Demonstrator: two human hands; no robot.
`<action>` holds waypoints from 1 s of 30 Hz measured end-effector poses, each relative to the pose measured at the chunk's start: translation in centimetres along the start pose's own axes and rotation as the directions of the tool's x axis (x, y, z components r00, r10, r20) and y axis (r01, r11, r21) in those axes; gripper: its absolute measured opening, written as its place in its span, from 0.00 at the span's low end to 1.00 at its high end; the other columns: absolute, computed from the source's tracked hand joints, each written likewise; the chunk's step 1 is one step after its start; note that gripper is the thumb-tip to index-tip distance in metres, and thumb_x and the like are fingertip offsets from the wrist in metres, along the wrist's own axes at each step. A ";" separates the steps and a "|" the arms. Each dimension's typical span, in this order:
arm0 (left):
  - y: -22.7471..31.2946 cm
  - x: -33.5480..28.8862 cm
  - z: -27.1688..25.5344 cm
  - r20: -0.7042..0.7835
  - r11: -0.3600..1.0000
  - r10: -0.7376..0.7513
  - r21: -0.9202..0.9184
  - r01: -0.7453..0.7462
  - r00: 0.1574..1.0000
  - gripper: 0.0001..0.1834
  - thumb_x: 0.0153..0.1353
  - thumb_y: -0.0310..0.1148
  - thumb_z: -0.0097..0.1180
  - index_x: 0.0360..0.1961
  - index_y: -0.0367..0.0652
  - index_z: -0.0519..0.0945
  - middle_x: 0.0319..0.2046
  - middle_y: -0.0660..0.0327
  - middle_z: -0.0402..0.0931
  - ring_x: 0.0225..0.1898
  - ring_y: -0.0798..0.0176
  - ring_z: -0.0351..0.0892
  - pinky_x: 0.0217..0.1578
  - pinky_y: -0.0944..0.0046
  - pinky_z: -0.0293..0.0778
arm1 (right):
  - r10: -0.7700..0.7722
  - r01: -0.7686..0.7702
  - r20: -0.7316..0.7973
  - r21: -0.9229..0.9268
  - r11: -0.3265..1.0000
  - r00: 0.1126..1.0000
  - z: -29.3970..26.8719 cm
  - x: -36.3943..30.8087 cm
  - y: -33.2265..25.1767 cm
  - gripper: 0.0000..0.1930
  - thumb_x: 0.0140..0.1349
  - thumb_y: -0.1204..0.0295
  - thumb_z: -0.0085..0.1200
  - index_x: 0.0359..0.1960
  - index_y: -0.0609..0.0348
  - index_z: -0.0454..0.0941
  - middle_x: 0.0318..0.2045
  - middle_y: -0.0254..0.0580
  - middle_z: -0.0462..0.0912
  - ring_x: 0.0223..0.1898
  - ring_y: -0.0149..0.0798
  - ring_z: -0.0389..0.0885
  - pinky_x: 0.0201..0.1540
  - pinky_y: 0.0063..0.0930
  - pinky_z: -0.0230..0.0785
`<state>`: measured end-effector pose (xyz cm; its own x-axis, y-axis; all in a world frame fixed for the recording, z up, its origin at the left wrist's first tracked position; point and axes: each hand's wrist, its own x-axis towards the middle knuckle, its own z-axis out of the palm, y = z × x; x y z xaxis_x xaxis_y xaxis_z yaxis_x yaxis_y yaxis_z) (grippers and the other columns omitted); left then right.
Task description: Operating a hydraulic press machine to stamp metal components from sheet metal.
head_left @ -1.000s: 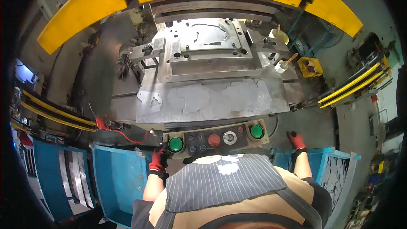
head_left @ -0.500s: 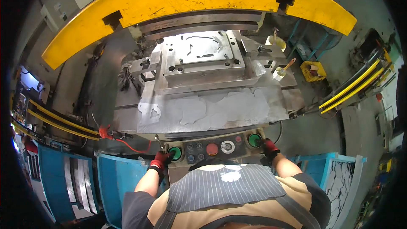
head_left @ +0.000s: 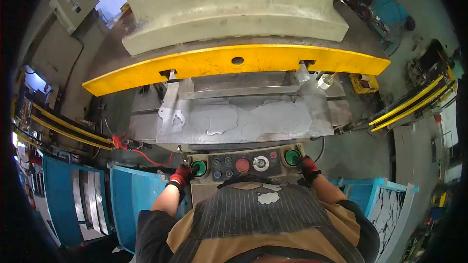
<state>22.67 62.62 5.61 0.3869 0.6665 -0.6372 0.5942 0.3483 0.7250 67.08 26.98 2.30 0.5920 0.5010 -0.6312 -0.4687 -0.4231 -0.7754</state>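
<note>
Because the control panel [head_left: 286, 171] has its left green button [head_left: 199, 168] and right green button [head_left: 293, 158] at opposite ends, the red-gloved left hand [head_left: 181, 174] and right hand [head_left: 309, 168] sit wide apart, presumably so each reaches one; whether either grips, I cannot tell. Beyond the panel lie flat grey pieces [head_left: 222, 117]; farther beyond, a yellow-fronted press ram [head_left: 209, 67].

Yel. beam [head_left: 209, 63] in way abv. stl. blk. [head_left: 243, 91]
</note>
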 end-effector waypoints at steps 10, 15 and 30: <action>-0.5 0.4 -0.4 0.053 0.798 0.284 0.541 -0.267 0.957 0.21 0.45 0.46 0.62 0.24 0.34 0.78 0.18 0.57 0.75 0.21 0.67 0.74 0.20 0.61 0.68 | -0.016 0.015 0.024 0.044 0.999 1.000 1.0 -1.4 -1.3 0.16 0.47 0.66 0.59 0.36 0.61 0.75 0.28 0.36 0.78 0.28 0.34 0.74 0.29 0.29 0.65; 0.4 0.5 0.6 -0.044 0.978 0.045 0.208 -0.034 0.998 0.19 0.45 0.44 0.63 0.27 0.37 0.78 0.20 0.59 0.76 0.20 0.67 0.73 0.20 0.64 0.68 | -0.025 0.020 0.056 0.088 0.996 0.998 -1.1 0.9 1.4 0.15 0.48 0.66 0.55 0.35 0.62 0.75 0.28 0.38 0.78 0.30 0.35 0.75 0.34 0.28 0.66; 4.6 -9.4 -2.8 -0.468 0.822 0.393 -0.208 -0.531 0.792 0.17 0.59 0.34 0.47 0.49 0.45 0.67 0.27 0.64 0.72 0.21 0.72 0.71 0.19 0.73 0.67 | -0.425 0.439 -0.324 -0.034 0.898 0.845 -2.4 -6.5 -1.2 0.18 0.56 0.69 0.51 0.44 0.69 0.70 0.42 0.45 0.76 0.44 0.35 0.73 0.48 0.26 0.64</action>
<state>19.76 59.81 15.71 0.2101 0.9728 -0.0974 0.1364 0.0695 0.9882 65.37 22.39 7.37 0.9119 0.3590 -0.1989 -0.1390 -0.1859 -0.9727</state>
